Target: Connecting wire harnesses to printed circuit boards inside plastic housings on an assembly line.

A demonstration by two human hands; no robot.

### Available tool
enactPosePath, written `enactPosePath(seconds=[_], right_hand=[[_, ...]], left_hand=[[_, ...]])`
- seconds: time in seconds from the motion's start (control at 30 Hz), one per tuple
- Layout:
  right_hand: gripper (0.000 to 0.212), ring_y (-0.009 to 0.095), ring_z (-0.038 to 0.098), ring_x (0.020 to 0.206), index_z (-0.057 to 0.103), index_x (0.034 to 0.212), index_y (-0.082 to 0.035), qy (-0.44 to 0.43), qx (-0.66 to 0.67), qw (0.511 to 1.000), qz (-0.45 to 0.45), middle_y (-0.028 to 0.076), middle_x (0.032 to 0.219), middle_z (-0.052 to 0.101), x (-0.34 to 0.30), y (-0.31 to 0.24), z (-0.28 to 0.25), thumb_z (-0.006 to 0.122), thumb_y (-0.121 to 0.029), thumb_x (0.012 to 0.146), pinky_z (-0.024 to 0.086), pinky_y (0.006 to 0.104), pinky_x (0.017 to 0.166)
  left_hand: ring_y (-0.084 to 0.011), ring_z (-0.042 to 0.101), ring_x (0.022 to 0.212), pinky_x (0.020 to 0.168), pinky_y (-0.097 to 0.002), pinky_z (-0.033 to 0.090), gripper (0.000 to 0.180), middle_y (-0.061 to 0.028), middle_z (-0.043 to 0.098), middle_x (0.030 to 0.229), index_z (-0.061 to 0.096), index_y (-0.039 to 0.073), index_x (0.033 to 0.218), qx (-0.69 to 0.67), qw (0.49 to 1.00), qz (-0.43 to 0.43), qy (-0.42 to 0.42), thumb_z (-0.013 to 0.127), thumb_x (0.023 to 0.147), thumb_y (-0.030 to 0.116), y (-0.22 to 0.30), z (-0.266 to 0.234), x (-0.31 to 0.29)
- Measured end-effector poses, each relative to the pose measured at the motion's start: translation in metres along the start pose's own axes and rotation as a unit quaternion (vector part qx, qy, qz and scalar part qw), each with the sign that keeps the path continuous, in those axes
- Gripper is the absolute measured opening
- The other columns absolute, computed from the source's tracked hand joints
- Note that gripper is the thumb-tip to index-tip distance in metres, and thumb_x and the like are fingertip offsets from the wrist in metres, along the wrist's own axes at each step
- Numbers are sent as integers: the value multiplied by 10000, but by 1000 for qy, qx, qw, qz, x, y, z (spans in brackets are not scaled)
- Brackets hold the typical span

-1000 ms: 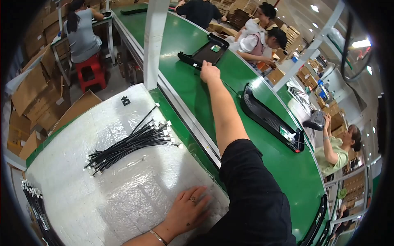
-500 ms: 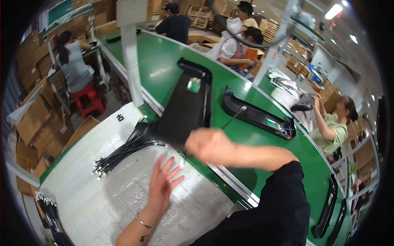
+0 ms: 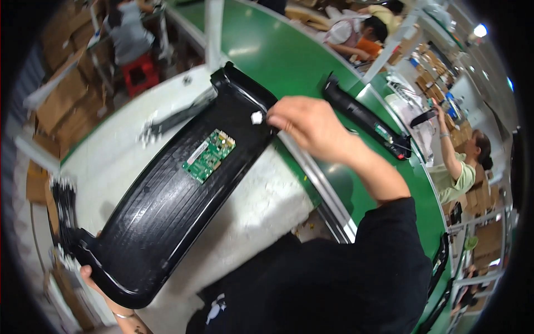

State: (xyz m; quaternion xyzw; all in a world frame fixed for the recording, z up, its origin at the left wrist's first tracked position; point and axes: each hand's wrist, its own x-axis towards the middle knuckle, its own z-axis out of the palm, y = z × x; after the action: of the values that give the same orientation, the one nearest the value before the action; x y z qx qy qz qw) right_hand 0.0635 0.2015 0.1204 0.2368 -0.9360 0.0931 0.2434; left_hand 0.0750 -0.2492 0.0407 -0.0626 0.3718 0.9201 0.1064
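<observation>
A long black plastic housing [image 3: 150,206] lies slanted across the view, its hollow side up, above the white bench. Loose inside it sits a green circuit board [image 3: 210,156] with white connectors along one end. My left hand [image 3: 100,286] grips the housing's near left end, thumb over the rim and the other fingers hidden beneath. At the far right corner my right hand [image 3: 311,125] is closed, thumb and fingertips pinched at the rim. Right by those fingertips shows a small white connector [image 3: 256,118]; whether they hold its cable or the rim, I cannot tell.
Black cables [image 3: 181,119] lie on the white bench [image 3: 245,214], partly behind the housing. Another cable bundle [image 3: 65,209] hangs at the left. A second black housing [image 3: 356,111] with a board rests on the green conveyor [image 3: 295,61]. Several people work around it.
The housing has come off the conveyor toward me, over the white bench. My left hand, open before, now grips its near end. My right hand is at its far right corner.
</observation>
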Motion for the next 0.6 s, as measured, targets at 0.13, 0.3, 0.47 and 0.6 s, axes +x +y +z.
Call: enactPosePath(seconds=[0.13, 0.3, 0.47, 0.6], right_hand=[[149, 294, 626, 737, 621, 993, -52, -34, 141, 989, -2, 117, 826, 647, -2, -19, 32, 586, -161, 897, 489, 378, 635], [132, 264, 612, 708, 629, 946, -13, -113, 219, 969, 24, 119, 824, 635, 7, -46, 77, 608, -128, 884, 484, 347, 627], [141, 309, 603, 729, 647, 861, -10, -151, 177, 970, -70, 112, 809, 608, 2, -45, 102, 635, -150, 849, 492, 383, 642], [129, 275, 613, 771, 680, 817, -45, -181, 72, 971, -137, 69, 780, 604, 1, -41, 122, 674, -168, 780, 498, 375, 669]], left_hand=[[-287, 555, 1105, 997, -401, 420, 689, -140, 584, 1210, 521, -2, 1253, 58, 997, 9, 56, 569, 723, 436, 9, -83, -35], [-258, 529, 1148, 1015, -342, 379, 556, -124, 567, 1251, 512, 1, 1279, 375, 883, 80, 269, 562, 850, 351, 47, -202, -26], [-230, 476, 1232, 1016, -365, 359, 491, -89, 523, 1339, 485, 69, 1330, 788, 543, 264, 121, 607, 877, 215, 42, -67, -10], [-258, 471, 1255, 1026, -384, 363, 450, -94, 527, 1331, 541, 78, 1260, 750, 636, 142, -114, 640, 821, 101, -3, 9, 12]])
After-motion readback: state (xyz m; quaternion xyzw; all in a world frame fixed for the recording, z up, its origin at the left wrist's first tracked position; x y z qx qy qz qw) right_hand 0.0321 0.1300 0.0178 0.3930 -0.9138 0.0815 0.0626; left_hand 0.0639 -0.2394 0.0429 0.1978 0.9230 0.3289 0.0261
